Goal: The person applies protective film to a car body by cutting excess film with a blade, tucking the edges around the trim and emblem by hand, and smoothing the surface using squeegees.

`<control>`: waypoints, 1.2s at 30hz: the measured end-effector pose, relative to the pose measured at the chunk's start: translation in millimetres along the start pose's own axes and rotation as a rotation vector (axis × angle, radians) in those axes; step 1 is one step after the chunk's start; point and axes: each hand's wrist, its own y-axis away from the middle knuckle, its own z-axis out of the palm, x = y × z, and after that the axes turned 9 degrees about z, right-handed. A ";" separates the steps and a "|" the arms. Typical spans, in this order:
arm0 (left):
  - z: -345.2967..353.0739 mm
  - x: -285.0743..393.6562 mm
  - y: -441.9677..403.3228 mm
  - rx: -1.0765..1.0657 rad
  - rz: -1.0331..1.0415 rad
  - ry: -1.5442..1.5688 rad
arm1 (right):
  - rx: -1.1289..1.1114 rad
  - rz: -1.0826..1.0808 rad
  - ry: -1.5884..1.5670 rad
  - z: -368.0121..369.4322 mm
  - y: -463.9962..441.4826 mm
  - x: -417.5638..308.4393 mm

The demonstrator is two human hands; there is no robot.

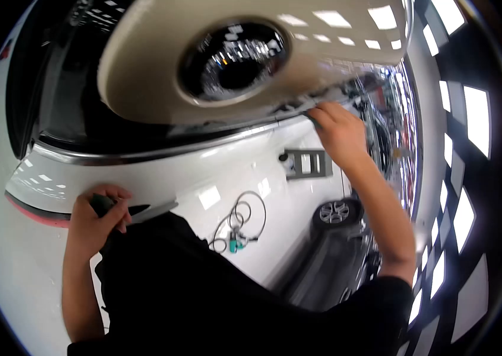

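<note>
My left hand (97,216) is closed around a dark green object (102,204), beside the white car body (191,172). A dark pointed end shows past its fingers; its exact kind is unclear. My right hand (339,127) reaches up to the edge of the window and pinches a small dark piece (313,120), mostly covered by the fingers. Above both hands is a beige rounded panel (144,77) with a round, glossy black part (233,62) in it. Along the lower side of the dark window runs a shiny metal trim (156,153).
On the white floor lie a teal power tool (234,242) and its coiled cable (257,199). A grey step stool (307,164) stands near the car. To the lower right is a dark car (322,261) with a spoked wheel (335,212). Bright ceiling panels (477,118) show at right.
</note>
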 end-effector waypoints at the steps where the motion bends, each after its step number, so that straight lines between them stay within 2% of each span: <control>1: 4.7 -4.9 2.3 0.012 0.004 0.000 | 0.164 0.016 -0.086 2.6 -11.8 2.3; 3: -3.6 -5.6 -2.3 -0.010 -0.017 -0.023 | 0.379 0.098 -0.169 -35.8 -34.1 -7.3; 5: -6.9 0.2 -1.9 -0.033 -0.045 -0.051 | 0.388 0.185 -0.375 -49.5 -71.0 -22.7; 8: -6.6 -6.1 -2.5 -0.044 -0.028 -0.049 | 0.389 0.223 -0.427 -31.7 -78.0 -27.8; 9: -4.6 -1.7 -3.9 -0.033 -0.025 -0.062 | 0.410 0.069 -0.266 -27.7 -72.3 -23.7; 11: 1.6 2.6 -0.9 -0.006 -0.032 -0.081 | 0.071 -0.170 -0.011 5.8 -34.8 -11.8; 13: -1.8 -5.9 2.3 -0.020 0.002 -0.064 | 0.076 -0.044 -0.019 8.7 -3.0 3.2; 14: -0.1 -10.6 -0.1 0.011 0.038 -0.040 | 0.104 -0.019 -0.022 10.3 -8.7 11.3; 15: 2.3 -10.9 -0.9 0.051 0.034 -0.044 | 0.348 0.014 -0.089 4.2 -22.2 10.1; 17: -0.2 0.1 0.3 0.024 -0.035 -0.090 | 0.523 0.049 -0.201 -26.4 -57.2 -1.9; 20: -1.0 -9.1 -4.3 0.014 -0.036 -0.079 | 0.418 0.162 -0.330 -42.8 -82.8 -26.9; 23: 3.1 -2.0 -3.4 0.028 -0.038 -0.075 | 0.432 -0.022 -0.117 -29.2 -73.0 -28.3; 24: 5.0 -0.4 -0.2 0.043 -0.044 -0.075 | 0.326 -0.187 -0.054 -11.5 -57.4 -14.9; 25: 5.1 -2.7 3.8 0.051 -0.027 -0.062 | 0.020 -0.298 0.095 1.9 -30.4 -9.3; 27: 2.1 -7.7 0.7 0.030 0.021 -0.054 | -0.087 -0.190 0.064 10.9 -7.6 8.3; 29: 2.6 -15.4 0.7 0.064 0.024 -0.048 | 0.409 -0.068 -0.045 6.5 -23.2 12.7; 32: -1.2 -4.9 -1.3 0.018 -0.040 -0.094 | 0.467 0.043 -0.151 -39.3 -65.8 -17.6; 36: -1.7 -9.6 -1.4 -0.006 -0.015 -0.066 | 0.575 -0.012 -0.177 -23.6 -83.2 -28.5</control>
